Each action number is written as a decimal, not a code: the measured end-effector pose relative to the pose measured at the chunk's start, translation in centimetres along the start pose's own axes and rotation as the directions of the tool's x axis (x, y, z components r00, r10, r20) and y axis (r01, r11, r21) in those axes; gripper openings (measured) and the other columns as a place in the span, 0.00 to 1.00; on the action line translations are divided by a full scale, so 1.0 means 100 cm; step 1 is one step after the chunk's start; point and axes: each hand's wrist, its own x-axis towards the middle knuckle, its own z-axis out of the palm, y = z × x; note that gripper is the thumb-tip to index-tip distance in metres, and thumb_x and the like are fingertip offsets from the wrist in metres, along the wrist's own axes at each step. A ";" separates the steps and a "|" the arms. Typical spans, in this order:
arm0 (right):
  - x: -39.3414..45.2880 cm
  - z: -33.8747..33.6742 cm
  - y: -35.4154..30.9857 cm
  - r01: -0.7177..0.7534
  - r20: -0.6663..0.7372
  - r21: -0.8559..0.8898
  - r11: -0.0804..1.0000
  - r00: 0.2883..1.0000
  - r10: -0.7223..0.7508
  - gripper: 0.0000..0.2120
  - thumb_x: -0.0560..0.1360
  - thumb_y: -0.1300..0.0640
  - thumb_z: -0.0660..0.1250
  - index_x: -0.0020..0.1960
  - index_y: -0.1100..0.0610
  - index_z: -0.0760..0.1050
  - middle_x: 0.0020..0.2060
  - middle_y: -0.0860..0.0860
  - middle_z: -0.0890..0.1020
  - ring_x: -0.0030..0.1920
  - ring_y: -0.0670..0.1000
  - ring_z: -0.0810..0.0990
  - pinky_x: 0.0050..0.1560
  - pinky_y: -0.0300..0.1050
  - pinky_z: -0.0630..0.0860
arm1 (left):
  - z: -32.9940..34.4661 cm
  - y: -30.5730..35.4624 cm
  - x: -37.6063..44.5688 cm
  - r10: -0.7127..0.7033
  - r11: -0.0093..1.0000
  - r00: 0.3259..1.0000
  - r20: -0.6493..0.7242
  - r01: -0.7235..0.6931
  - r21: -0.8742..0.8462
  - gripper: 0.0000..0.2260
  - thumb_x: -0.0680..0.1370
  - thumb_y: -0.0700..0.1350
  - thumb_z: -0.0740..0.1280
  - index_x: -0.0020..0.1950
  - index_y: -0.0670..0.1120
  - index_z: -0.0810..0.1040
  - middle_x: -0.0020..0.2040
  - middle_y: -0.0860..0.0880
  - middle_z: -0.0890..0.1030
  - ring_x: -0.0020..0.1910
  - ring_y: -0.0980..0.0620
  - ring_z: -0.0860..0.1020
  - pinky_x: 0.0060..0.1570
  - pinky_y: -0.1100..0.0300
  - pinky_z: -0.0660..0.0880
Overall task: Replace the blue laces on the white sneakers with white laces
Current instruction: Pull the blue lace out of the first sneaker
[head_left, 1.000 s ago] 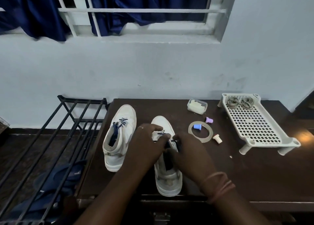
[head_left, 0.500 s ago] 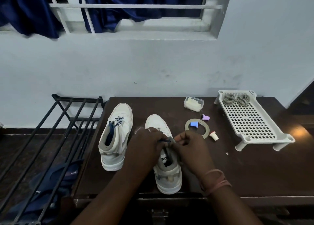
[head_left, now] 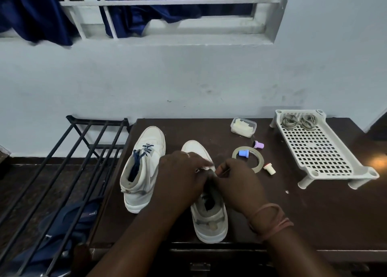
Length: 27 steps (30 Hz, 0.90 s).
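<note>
Two white high-top sneakers stand on the dark table [head_left: 314, 214]. The left sneaker [head_left: 146, 172] has blue laces [head_left: 144, 150] in its upper eyelets. Both my hands are over the right sneaker [head_left: 209, 220] and hide its eyelets. My right hand [head_left: 238, 184] pinches a thin dark lace end [head_left: 224, 172] just above the shoe's tongue. My left hand [head_left: 180, 178] curls its fingertips onto the same lace area and touches the right hand. Pale coiled laces [head_left: 299, 121] lie in the white perforated tray [head_left: 318, 151] at the back right.
A tape ring [head_left: 258, 163], three small caps in blue [head_left: 244, 153], purple [head_left: 259, 144] and cream [head_left: 269, 169], and a small clear box [head_left: 243, 127] lie between the shoes and the tray. A black metal rack [head_left: 62, 161] stands left of the table. A wall is behind.
My hands have drawn closer together over the right sneaker's front eyelets. The right hand has drawn a short length of lace up and to the right. The left sneaker has not moved.
</note>
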 end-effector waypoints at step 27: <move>0.000 -0.006 -0.007 -0.081 0.032 0.062 0.995 0.996 0.079 0.07 0.69 0.55 0.72 0.39 0.58 0.78 0.32 0.51 0.82 0.33 0.51 0.81 0.40 0.48 0.80 | -0.029 0.025 0.003 -0.422 0.452 0.902 0.091 0.296 -0.842 0.09 0.81 0.36 0.60 0.44 0.47 0.73 0.39 0.52 0.82 0.38 0.52 0.80 0.42 0.58 0.75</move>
